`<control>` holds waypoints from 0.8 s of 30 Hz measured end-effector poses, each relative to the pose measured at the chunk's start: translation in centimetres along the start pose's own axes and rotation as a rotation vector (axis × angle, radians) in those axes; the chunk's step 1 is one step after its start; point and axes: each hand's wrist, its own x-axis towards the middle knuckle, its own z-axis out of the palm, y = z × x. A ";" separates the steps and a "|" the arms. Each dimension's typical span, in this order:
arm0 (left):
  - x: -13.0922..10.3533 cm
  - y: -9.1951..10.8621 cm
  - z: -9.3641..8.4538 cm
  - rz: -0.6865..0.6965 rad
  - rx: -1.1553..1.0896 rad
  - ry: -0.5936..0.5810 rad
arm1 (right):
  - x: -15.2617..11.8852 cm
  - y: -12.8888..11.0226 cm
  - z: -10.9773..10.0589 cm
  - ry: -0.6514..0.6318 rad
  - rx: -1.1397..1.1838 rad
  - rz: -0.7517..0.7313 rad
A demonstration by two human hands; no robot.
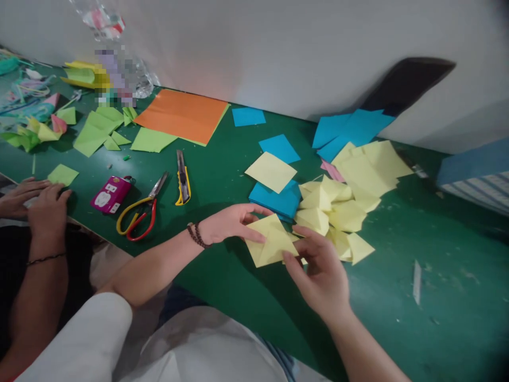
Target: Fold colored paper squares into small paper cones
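Observation:
Between my two hands is a square sheet of pale yellow paper, held a little above the green table. My left hand grips its upper left side, thumb on top and fingers behind. At the sheet's right corner, my right hand pinches it between thumb and fingers. Just beyond lies a stack of blue paper squares, with a loose yellow square partly over it. Several folded yellow paper pieces are heaped right of the stack, touching or close to my right fingers.
Scissors, a yellow utility knife and a magenta box lie to the left. Orange paper and green sheets are behind. Another person's hands rest at the far left edge. A wall bounds the table.

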 end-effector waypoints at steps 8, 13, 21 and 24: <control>-0.5 0.3 0.8 0.011 0.068 -0.013 | -0.3 -0.5 -0.2 -0.001 -0.081 0.001; -0.8 0.0 1.3 0.056 0.086 -0.039 | -0.2 -0.8 -0.1 0.024 -0.090 0.016; -0.7 -0.4 1.3 0.061 0.204 0.030 | -0.3 -1.2 0.2 -0.018 -0.060 0.041; -0.9 -0.5 1.4 0.053 0.254 0.036 | -0.1 -1.2 0.0 -0.005 -0.079 0.039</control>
